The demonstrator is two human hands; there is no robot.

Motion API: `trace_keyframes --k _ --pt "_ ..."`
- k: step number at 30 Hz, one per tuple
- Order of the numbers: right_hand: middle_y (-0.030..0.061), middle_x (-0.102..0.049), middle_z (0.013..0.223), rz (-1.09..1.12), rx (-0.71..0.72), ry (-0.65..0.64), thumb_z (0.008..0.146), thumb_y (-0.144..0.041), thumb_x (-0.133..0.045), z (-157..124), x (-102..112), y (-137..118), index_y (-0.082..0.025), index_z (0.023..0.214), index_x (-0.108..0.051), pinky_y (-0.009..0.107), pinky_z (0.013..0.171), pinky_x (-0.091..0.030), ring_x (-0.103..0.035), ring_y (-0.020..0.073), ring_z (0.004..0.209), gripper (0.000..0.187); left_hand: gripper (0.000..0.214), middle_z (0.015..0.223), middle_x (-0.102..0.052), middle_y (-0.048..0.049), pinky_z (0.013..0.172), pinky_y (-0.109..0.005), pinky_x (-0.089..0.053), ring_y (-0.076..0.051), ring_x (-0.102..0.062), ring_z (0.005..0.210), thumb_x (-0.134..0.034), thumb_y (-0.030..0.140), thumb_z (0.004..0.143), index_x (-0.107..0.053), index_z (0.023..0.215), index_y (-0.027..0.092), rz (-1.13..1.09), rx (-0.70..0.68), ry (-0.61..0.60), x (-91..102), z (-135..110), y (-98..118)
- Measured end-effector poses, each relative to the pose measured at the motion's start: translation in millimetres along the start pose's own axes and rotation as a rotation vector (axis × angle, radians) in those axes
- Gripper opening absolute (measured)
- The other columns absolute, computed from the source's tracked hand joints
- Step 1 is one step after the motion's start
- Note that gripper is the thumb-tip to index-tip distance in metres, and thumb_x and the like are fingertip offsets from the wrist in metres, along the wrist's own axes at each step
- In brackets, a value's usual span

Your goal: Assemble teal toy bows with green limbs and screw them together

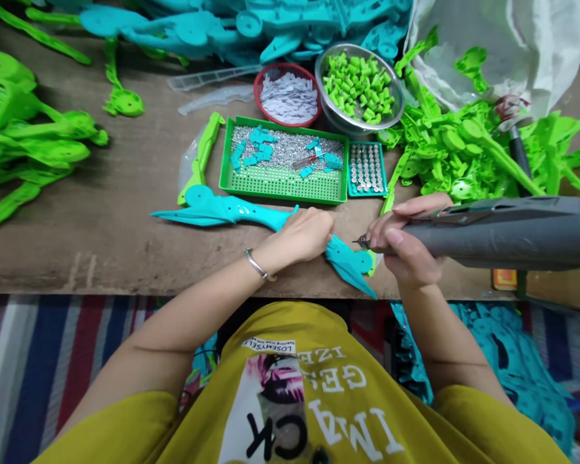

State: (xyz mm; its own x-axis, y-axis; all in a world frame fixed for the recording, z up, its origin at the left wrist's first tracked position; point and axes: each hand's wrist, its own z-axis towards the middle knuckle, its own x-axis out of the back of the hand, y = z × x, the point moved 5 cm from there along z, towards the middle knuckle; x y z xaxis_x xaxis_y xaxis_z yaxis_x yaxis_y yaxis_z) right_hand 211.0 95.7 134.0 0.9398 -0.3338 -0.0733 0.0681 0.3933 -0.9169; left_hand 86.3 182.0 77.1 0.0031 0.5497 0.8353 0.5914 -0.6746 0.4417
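Observation:
My left hand (305, 233) is closed around the middle of a long turquoise plastic part (217, 211), which lies along the front of the table. Its other end, with a pointed tip and a round lobe, sticks out to the right of the fist. In my right hand (410, 241) is a grey electric screwdriver (507, 233), held level with its thin bit pointing left towards that end. Between the bit and the part there is a small gap. A bit of lime-green plastic shows from under the right end.
Behind the hands stand a green tray (285, 183) of small screws and turquoise pieces, a rack of silver discs (366, 169), a red basket (257, 96) of white pieces and a metal bowl (400, 106) of green pieces. Lime-green parts (464, 148) heap at right, others (24, 142) at left.

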Motion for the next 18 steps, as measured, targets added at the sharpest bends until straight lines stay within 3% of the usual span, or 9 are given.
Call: trace_keyframes --k 9,18 --pt "-0.0080 -0.059 0.061 -0.007 -0.040 -0.037 0.085 -0.033 -0.074 -5.0 -4.0 4.2 -0.031 0.105 -0.060 0.034 0.050 -0.049 -0.059 0.0162 0.051 0.025 0.013 0.093 -0.076 -0.0118 0.071 -0.033 -0.045 -0.028 -0.071 0.091 -0.064 0.025 0.090 -0.075 0.093 0.018 -0.053 0.056 -0.055 3.7 3.3 0.7" --pt "-0.0073 -0.060 0.064 -0.047 -0.048 -0.040 0.085 -0.034 -0.073 -5.4 -6.8 8.0 -0.029 0.106 -0.059 0.034 0.055 -0.053 -0.062 0.0159 0.054 0.026 0.010 0.098 -0.070 -0.0082 0.072 -0.032 -0.043 -0.023 -0.066 0.093 -0.070 0.027 0.090 -0.076 0.089 0.018 -0.054 -0.032 0.137 -4.6 -4.0 -1.7"
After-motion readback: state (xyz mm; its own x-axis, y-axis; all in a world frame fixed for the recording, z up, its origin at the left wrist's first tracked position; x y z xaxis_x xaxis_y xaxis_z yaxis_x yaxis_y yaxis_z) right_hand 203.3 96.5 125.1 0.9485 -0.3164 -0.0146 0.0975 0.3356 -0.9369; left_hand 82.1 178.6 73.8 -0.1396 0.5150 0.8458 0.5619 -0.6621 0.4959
